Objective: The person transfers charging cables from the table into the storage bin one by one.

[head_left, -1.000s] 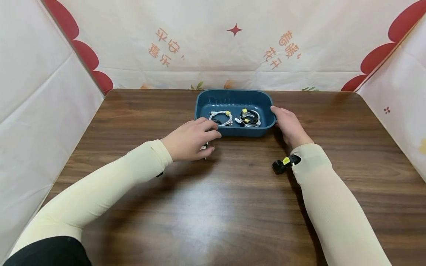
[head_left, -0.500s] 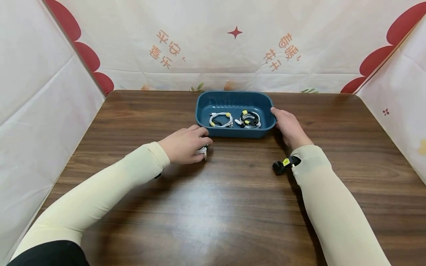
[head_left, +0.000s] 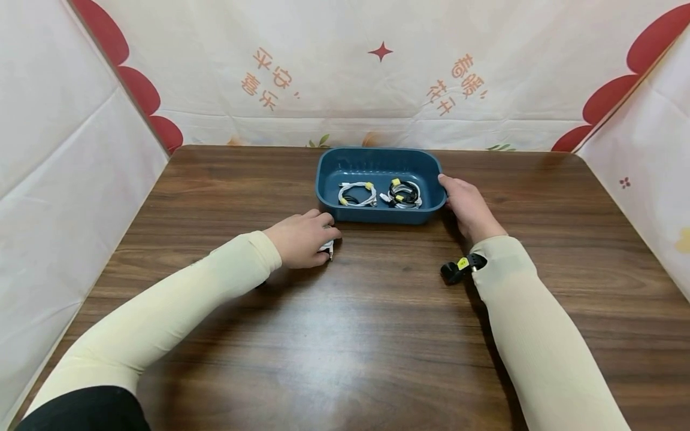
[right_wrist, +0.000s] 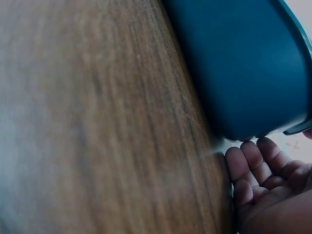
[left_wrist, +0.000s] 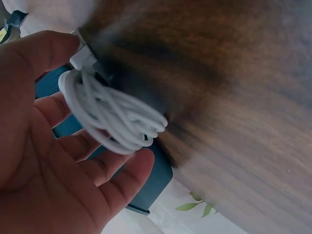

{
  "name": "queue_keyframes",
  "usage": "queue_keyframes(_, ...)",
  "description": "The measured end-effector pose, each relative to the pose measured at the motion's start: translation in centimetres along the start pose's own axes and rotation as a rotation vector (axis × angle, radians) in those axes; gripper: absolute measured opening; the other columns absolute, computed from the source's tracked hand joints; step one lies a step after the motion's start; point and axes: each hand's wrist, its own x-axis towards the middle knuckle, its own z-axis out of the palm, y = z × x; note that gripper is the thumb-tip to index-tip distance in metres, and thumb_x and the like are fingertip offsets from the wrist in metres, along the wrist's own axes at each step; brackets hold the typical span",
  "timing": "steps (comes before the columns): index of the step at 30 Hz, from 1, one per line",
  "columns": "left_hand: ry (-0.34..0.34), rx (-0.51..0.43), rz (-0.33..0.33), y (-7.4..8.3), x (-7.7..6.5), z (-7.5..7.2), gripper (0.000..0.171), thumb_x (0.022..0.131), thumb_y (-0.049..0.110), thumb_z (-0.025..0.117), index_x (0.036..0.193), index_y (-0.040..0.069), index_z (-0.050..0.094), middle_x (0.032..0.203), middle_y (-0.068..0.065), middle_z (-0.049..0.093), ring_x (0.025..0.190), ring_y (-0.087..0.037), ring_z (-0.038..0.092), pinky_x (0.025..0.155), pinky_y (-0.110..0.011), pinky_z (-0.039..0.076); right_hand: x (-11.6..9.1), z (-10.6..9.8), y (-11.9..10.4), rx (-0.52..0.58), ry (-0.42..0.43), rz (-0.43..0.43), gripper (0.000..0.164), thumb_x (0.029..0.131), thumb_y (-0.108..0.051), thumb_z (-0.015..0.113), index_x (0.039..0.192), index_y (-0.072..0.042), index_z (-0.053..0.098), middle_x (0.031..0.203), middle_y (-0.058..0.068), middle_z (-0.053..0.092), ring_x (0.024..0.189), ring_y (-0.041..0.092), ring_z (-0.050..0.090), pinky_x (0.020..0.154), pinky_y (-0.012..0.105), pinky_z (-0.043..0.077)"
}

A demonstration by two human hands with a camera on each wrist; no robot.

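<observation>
In the head view my left hand (head_left: 299, 240) is low over the table, just in front of the left corner of a dark blue plastic bin (head_left: 377, 215). It holds a coiled white charging cable (left_wrist: 109, 114), whose plug end sits by the thumb in the left wrist view. My right hand (head_left: 470, 206) grips the bin's right end, thumb at the rim. Its fingers (right_wrist: 253, 155) curl against the outer wall in the right wrist view. Inside the bin lie a white cable coil (head_left: 358, 194) with yellow ties and a black-and-white bundle (head_left: 404, 194).
The brown wooden table (head_left: 345, 335) extends in front of the bin and to both sides. A white printed cloth (head_left: 345, 72) stands behind it, with white side panels left and right. A small black camera (head_left: 455, 271) hangs from the right wrist.
My left hand has drawn back from over the bin's front rim, a little left and nearer, with the white cable still in it. The right hand and bin stay put.
</observation>
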Motion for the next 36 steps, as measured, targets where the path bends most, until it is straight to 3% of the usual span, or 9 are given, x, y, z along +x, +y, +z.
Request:
queue_keyframes(7, -0.044, -0.002, -0.008, 0.04, 0.43, 0.22, 0.040, 0.092, 0.023, 0.064, 0.131, 0.013, 0.060, 0.118, -0.010, 0.055, 0.100, -0.030, 0.052, 0.088, -0.043, 0.048, 0.05, 0.02, -0.03, -0.002, 0.007, 0.002, 0.058, 0.101, -0.057, 0.043, 0.121, -0.003, 0.054, 0.077, -0.006, 0.047, 0.088, 0.022, 0.043, 0.085, 0.034, 0.033)
queue_keyframes(12, -0.060, -0.028, -0.027, 0.10, 0.48, 0.19, 0.042, 0.091, 0.020, 0.063, 0.132, 0.013, 0.059, 0.119, -0.010, 0.054, 0.101, -0.031, 0.052, 0.088, -0.043, 0.048, 0.02, 0.05, -0.09, -0.003, 0.009, 0.007, 0.059, 0.101, -0.057, 0.043, 0.124, -0.004, 0.054, 0.088, -0.003, 0.050, 0.095, 0.022, 0.043, 0.087, 0.035, 0.033)
queue_keyframes(17, -0.069, -0.044, -0.032, 0.17, 0.51, 0.28, 0.043, 0.090, 0.017, 0.062, 0.133, 0.013, 0.058, 0.121, -0.011, 0.053, 0.102, -0.031, 0.051, 0.088, -0.041, 0.047, -0.03, 0.06, -0.13, -0.008, 0.014, 0.000, 0.057, 0.101, -0.056, 0.043, 0.121, -0.004, 0.054, 0.088, -0.003, 0.049, 0.093, 0.020, 0.042, 0.087, 0.034, 0.033)
queue_keyframes(26, -0.067, -0.041, -0.017, 0.11, 0.61, 0.54, 0.042, 0.090, 0.019, 0.062, 0.132, 0.013, 0.059, 0.122, -0.010, 0.054, 0.102, -0.030, 0.052, 0.089, -0.041, 0.047, -0.09, -0.07, 0.09, -0.021, -0.003, 0.006, 0.061, 0.101, -0.058, 0.042, 0.127, -0.004, 0.052, 0.092, -0.001, 0.046, 0.097, 0.022, 0.041, 0.088, 0.036, 0.032)
queue_keyframes(36, -0.022, -0.061, 0.044, 0.43, 0.20, 0.00, 0.038, 0.091, 0.019, 0.064, 0.129, 0.015, 0.063, 0.122, -0.008, 0.056, 0.105, -0.027, 0.052, 0.090, -0.039, 0.047, -0.17, -0.07, 0.12, -0.018, 0.007, -0.009, 0.058, 0.100, -0.059, 0.043, 0.116, -0.005, 0.054, 0.080, -0.004, 0.045, 0.091, 0.023, 0.042, 0.084, 0.036, 0.032)
